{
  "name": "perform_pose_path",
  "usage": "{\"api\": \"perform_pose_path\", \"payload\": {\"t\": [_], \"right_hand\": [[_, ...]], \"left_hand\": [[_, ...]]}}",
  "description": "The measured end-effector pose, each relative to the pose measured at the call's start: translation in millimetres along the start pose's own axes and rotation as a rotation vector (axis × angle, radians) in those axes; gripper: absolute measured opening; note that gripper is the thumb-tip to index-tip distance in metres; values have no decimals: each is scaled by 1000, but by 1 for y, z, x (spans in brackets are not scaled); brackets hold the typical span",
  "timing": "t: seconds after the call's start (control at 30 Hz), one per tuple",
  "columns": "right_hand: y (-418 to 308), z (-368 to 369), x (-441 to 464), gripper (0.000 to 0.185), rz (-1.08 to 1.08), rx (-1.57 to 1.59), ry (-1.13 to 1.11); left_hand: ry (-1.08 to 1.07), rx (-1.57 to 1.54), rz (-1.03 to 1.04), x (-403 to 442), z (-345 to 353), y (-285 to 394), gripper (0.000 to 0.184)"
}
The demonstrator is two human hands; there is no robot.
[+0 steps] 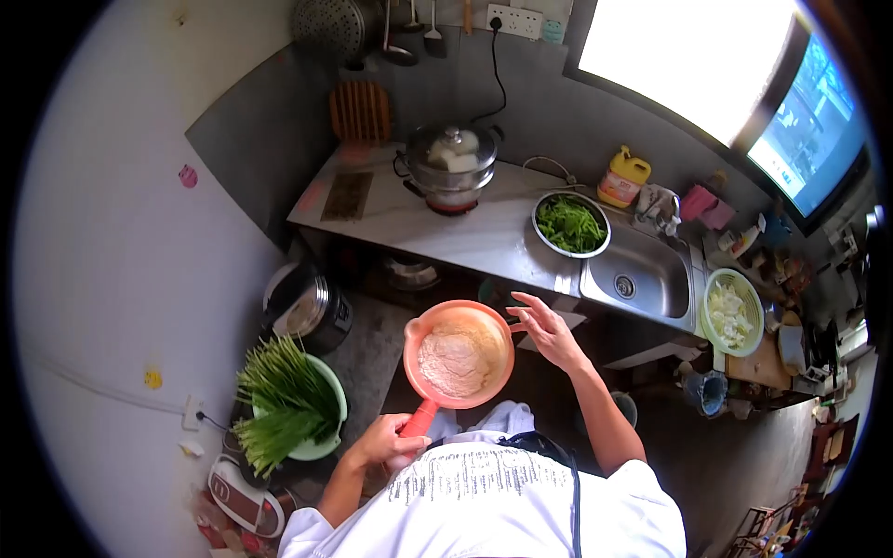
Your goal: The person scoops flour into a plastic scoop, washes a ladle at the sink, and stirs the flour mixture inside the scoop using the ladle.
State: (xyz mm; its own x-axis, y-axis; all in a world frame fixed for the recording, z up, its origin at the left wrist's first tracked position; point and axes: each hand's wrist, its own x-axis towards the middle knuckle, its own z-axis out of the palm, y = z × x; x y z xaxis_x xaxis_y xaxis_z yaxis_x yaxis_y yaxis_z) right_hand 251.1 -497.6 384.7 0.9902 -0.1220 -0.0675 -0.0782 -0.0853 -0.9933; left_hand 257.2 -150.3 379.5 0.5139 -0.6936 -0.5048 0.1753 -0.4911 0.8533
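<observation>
Here's the left hand (389, 441) low in front of the shirt, fingers curled tight around the handle of the orange scoop (446, 313). Up on the other side, the right arm reaches forward, elbow bent, and the right hand (551, 335) has its fingers spread, right by the rim; touching or not, can't tell. So the scoop sits between the hands, flour (456, 361) inside, on the near side of the table (498, 237).
</observation>
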Motion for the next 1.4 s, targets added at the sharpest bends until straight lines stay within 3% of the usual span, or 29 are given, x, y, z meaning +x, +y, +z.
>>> {"api": "perform_pose_path", "payload": {"t": [0.13, 0.33, 0.47, 0.53, 0.67, 0.77, 0.9, 1.03, 1.27, 1.4], "right_hand": [[-1, 1, 77, 39, -67, 92, -120], [-12, -7, 162, 37, -70, -185, -212], [1, -23, 187, 37, -113, -175, -198], [5, -35, 191, 38, -56, -183, -189], [28, -51, 190, 39, 61, -117, -79], [48, -62, 184, 38, 98, -96, 38], [74, -65, 176, 44, 209, 191, 259], [82, -64, 159, 42, 156, -56, 512], [71, -54, 96, 27, 234, 25, 715], [55, -53, 56, 20, 202, -84, 841]], "left_hand": [[95, 18, 39, 42, -52, 7, 35], [240, -74, -20, 89, -87, 36, 30], [204, 10, -59, 122, -104, 46, 28], [111, -149, -77, 140, -109, 50, 30], [-30, -102, -121, 188, -122, 46, 30], [-100, 12, -7, 226, -133, 42, 32], [-188, 57, -47, 268, -141, 50, 32], [-259, 98, -36, 317, -141, 47, 34], [-219, 293, 53, 350, -128, 57, 33], [-258, 422, 136, 351, -121, 77, 30]]}}
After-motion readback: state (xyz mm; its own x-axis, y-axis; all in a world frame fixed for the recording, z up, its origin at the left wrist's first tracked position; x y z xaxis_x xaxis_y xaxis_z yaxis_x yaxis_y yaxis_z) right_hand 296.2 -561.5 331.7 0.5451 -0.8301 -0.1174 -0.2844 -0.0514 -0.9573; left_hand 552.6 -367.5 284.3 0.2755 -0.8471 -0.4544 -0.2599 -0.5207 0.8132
